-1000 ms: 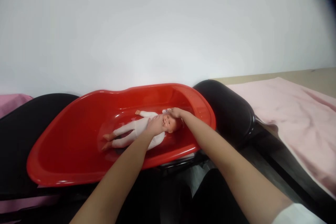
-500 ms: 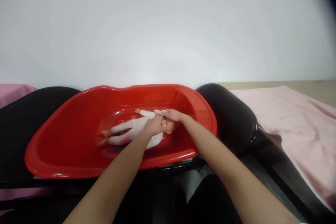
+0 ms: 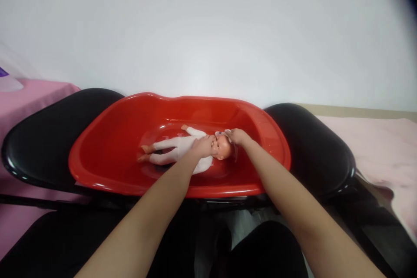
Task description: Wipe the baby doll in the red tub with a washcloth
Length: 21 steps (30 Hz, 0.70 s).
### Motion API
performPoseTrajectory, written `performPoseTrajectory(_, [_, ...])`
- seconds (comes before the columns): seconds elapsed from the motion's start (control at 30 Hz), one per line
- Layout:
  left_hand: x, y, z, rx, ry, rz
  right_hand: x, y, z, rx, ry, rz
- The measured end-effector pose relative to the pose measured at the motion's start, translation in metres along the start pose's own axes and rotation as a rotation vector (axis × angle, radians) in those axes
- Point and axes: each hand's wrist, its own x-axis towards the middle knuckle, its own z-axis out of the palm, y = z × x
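A baby doll (image 3: 187, 145) in white clothes lies on its back in the red baby bathtub (image 3: 97, 147), its head to the right and bare feet to the left. My left hand (image 3: 203, 147) is closed at the doll's neck and chin, covering part of its upper chest. Beside the top of the doll's head, my right hand (image 3: 237, 136) is closed on a small pale pink-and-white thing (image 3: 220, 133), perhaps a cloth or sponge. Its exact kind is too small to make out. The doll's face is partly bared between my hands.
The tub rests between two black chair-like surfaces, one on the left (image 3: 58, 139) and one on the right (image 3: 316, 147). Pink cloth (image 3: 45, 100) covers a surface at the far left. A paler pink cloth (image 3: 374, 143) lies at the right. A white wall (image 3: 208, 30) stands behind.
The view has shifted, so the tub sits further right. My right hand has drawn back toward the crown of the doll's head, uncovering more of its face. My left hand stays at its neck.
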Motion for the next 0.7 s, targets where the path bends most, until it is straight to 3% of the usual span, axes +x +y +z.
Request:
performPoseTrajectory(0.1, [0.003,-0.005,0.003,-0.011,0.010,0.016,-0.006,-0.007,-0.007,-0.057,0.082,-0.028])
performPoseTrajectory(0.2, [0.006,-0.009,0.006,-0.023,0.012,0.027,-0.014,-0.016,-0.009,0.100,0.076,-0.132])
performPoseTrajectory(0.37, [0.006,-0.011,0.009,-0.014,0.026,0.041,-0.016,-0.021,0.002,0.181,-0.203,-0.358])
performPoseTrajectory(0.47, [0.007,-0.012,0.009,-0.005,0.032,0.047,-0.013,-0.019,0.006,0.131,-0.284,-0.476])
performPoseTrajectory(0.53, [0.007,-0.012,0.010,0.003,0.037,0.057,-0.014,-0.018,0.005,0.139,-0.306,-0.414])
performPoseTrajectory(0.7, [0.009,-0.016,0.011,0.010,0.025,0.067,-0.022,-0.017,0.000,0.268,-0.366,0.015])
